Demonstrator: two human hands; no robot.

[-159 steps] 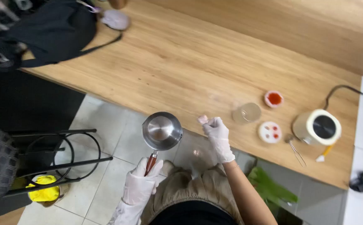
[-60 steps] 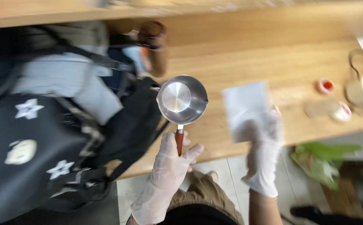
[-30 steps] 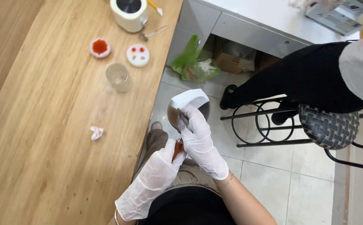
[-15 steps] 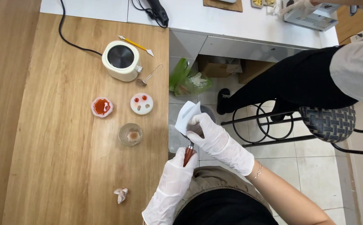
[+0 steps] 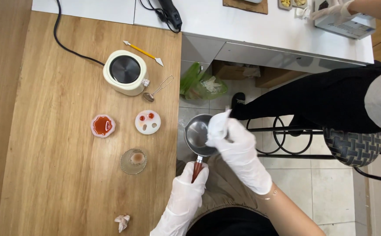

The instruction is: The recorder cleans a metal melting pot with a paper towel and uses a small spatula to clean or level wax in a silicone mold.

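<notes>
Head view, centre frame: left hand grips the small steel saucepan by its wooden handle; right hand presses a white tissue inside, wiping apparently underway, residue hidden.

Craft workroom, wooden table, small electric melting pot, moulds, white counter, tiled floor

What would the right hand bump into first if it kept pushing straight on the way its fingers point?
The right hand presses a white tissue into the small steel saucepan, so it would meet the pan's inner wall first. Beyond that lies the wooden table's edge, though depth is unclear.
</notes>
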